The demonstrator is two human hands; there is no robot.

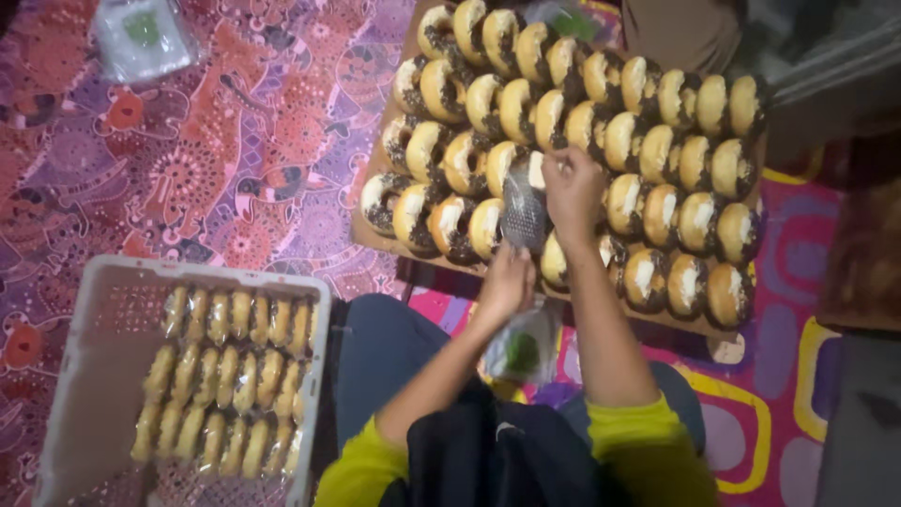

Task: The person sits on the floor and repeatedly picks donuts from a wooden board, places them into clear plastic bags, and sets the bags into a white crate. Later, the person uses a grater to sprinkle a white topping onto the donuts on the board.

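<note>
Rows of donuts with dark and white topping stand on edge on a wooden board in front of me. My left hand holds the lower end of a small metal grater over the board's near rows. My right hand pinches a pale block against the grater's top. Both arms wear yellow sleeves.
A white plastic crate at lower left holds several bagged donuts. A clear bag with a green label lies by my knee, another clear bag at upper left. Patterned cloth covers the floor. A person's leg is beyond the board.
</note>
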